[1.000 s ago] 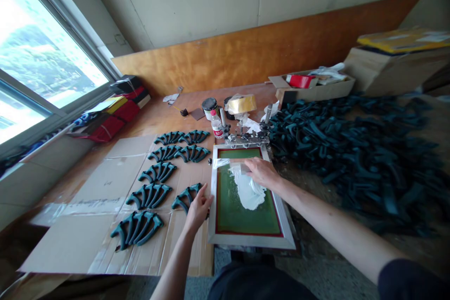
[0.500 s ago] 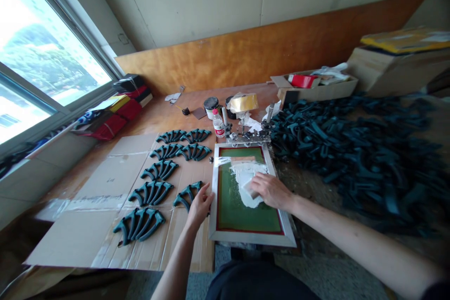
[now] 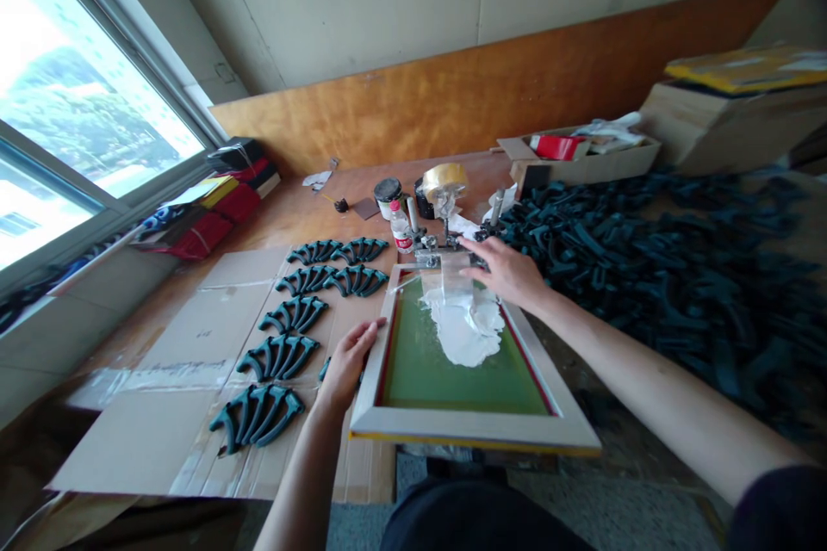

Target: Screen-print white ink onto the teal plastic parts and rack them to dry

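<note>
The screen-printing frame [image 3: 471,426] slants with its near edge raised, its far end at the hinge clamp [image 3: 427,258]; white ink [image 3: 469,340] lies pooled on the green mesh [image 3: 413,380]. The right hand [image 3: 513,273], fingers loosely spread, is beside the pale squeegee [image 3: 456,277] near that far end — whether touching, I cannot tell. The left hand [image 3: 351,355], fingers bent, is at the frame's left side — its grip unclear — near dark green curved handles [image 3: 262,417] on flattened cardboard [image 3: 168,426]
</note>
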The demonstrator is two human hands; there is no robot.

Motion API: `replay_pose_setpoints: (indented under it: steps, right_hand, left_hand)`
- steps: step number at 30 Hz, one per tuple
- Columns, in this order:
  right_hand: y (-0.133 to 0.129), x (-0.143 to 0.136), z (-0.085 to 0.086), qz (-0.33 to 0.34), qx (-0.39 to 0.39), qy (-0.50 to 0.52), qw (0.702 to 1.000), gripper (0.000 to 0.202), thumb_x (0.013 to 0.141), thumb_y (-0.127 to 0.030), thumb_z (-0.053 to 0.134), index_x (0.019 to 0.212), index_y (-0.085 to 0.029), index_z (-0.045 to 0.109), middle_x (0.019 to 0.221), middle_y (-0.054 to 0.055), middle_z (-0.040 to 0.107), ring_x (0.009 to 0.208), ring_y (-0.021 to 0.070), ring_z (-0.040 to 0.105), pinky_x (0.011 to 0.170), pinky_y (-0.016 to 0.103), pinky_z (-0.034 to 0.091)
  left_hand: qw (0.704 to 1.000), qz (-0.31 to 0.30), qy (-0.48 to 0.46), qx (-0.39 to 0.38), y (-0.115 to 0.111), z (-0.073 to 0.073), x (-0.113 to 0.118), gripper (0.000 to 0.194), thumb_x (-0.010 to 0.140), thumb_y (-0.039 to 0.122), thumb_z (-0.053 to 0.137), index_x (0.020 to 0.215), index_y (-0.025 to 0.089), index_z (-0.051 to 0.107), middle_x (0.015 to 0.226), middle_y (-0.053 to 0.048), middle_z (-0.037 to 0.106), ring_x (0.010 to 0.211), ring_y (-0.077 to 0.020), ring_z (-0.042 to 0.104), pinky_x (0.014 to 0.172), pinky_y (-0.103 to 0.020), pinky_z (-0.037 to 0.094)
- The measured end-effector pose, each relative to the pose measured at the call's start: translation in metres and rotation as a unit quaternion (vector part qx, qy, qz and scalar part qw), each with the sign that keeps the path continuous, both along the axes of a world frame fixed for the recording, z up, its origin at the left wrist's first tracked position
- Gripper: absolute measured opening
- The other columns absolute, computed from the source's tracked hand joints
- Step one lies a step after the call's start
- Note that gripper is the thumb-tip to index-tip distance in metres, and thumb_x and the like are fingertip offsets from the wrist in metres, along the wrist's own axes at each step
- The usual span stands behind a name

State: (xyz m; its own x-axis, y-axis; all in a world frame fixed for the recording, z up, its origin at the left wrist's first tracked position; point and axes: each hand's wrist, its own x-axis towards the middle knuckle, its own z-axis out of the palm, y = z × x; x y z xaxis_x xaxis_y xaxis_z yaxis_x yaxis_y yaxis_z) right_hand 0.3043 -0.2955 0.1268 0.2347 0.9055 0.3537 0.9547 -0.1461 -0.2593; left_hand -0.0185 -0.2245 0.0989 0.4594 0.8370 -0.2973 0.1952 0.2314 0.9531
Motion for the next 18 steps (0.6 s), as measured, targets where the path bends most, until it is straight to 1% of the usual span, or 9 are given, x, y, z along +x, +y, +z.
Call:
replay_pose_setpoints:
  steps: [2,5,8,10,11,13,15,17,18]
  right_hand:
    - [-0.012,0.024,-0.007,-0.058,0.045,0.035,0.997,0.041,0.093,-0.041,0.046,0.129,-0.022,0.054,0.103,0.007,0.062,0.085,0.0199,0.060,0.072,0.028,0.045]
    - [-0.038,0.035,-0.044,-0.118,0.011,0.079,0.990,0.031,0.093,-0.039,0.044,0.099,-0.018,0.065,0.087,0.007,0.064,0.080,0.0206,0.060,0.071,0.030,0.045]
    - [-0.061,0.008,-0.093,-0.051,-0.078,0.066,0.994,0.031,0.086,-0.048,0.054,0.077,-0.020,0.062,0.081,0.005,0.062,0.078,0.0207,0.060,0.068,0.030,0.045]
    - [-0.070,-0.019,-0.118,-0.003,-0.124,0.031,0.992,0.028,0.084,-0.045,0.060,0.076,-0.018,0.060,0.088,0.008,0.063,0.086,0.0226,0.060,0.073,0.031,0.045]
    - [-0.072,-0.031,-0.126,0.003,-0.141,0.020,0.990,0.024,0.084,-0.041,0.061,0.078,-0.017,0.059,0.090,0.009,0.063,0.089,0.0234,0.060,0.075,0.032,0.045]
    - [-0.073,-0.053,-0.130,-0.021,-0.159,0.021,0.987,0.018,0.089,-0.033,0.056,0.083,-0.016,0.058,0.087,0.010,0.064,0.085,0.0229,0.061,0.073,0.031,0.045]
    - [-0.073,-0.075,-0.123,-0.063,-0.144,0.049,0.986,0.018,0.093,-0.032,0.048,0.087,-0.017,0.056,0.082,0.009,0.064,0.079,0.0218,0.062,0.069,0.031,0.046]
    - [-0.073,-0.101,-0.110,-0.063,-0.095,0.070,0.991,0.018,0.095,-0.033,0.044,0.090,-0.019,0.055,0.084,0.009,0.065,0.082,0.0232,0.061,0.072,0.034,0.048]
    - [-0.073,-0.114,-0.103,-0.034,-0.069,0.077,0.994,0.017,0.095,-0.032,0.043,0.090,-0.021,0.055,0.088,0.009,0.065,0.087,0.0242,0.061,0.076,0.036,0.048]
  left_hand:
    - [0.998,0.025,-0.058,0.026,0.010,0.022,0.011,0.050,0.073,0.060,0.064,0.096,0.015,0.069,0.081,-0.003,0.066,0.069,-0.0140,0.060,0.060,-0.022,0.047]
    - [0.984,0.061,-0.155,0.066,0.028,0.051,0.035,0.050,0.077,0.061,0.058,0.099,0.017,0.065,0.089,-0.005,0.068,0.078,-0.0165,0.063,0.063,-0.024,0.050]
    - [0.975,0.070,-0.191,0.090,0.044,0.072,0.056,0.051,0.080,0.062,0.053,0.100,0.016,0.062,0.086,-0.007,0.068,0.080,-0.0182,0.065,0.059,-0.025,0.051]
    - [0.969,0.088,-0.205,0.107,0.044,0.075,0.064,0.052,0.082,0.064,0.048,0.101,0.016,0.060,0.086,-0.007,0.068,0.080,-0.0179,0.065,0.061,-0.025,0.052]
    - [0.965,0.108,-0.207,0.115,0.039,0.070,0.066,0.052,0.083,0.064,0.047,0.104,0.017,0.058,0.088,-0.007,0.068,0.080,-0.0172,0.065,0.062,-0.025,0.052]
    - [0.972,0.125,-0.181,0.082,0.018,0.048,0.066,0.055,0.082,0.065,0.047,0.107,0.017,0.058,0.087,-0.008,0.069,0.075,-0.0161,0.066,0.060,-0.025,0.052]
    - [0.992,0.052,-0.109,-0.042,-0.018,0.013,0.064,0.062,0.078,0.069,0.051,0.104,0.013,0.060,0.083,-0.011,0.070,0.067,-0.0172,0.066,0.054,-0.025,0.050]
    - [0.979,-0.060,-0.034,-0.194,-0.057,-0.023,0.062,0.066,0.071,0.071,0.058,0.103,0.013,0.062,0.088,-0.014,0.071,0.068,-0.0209,0.068,0.049,-0.025,0.050]
    - [0.970,-0.063,-0.039,-0.230,-0.075,-0.039,0.060,0.064,0.072,0.070,0.058,0.104,0.015,0.062,0.092,-0.014,0.071,0.073,-0.0209,0.068,0.051,-0.025,0.051]
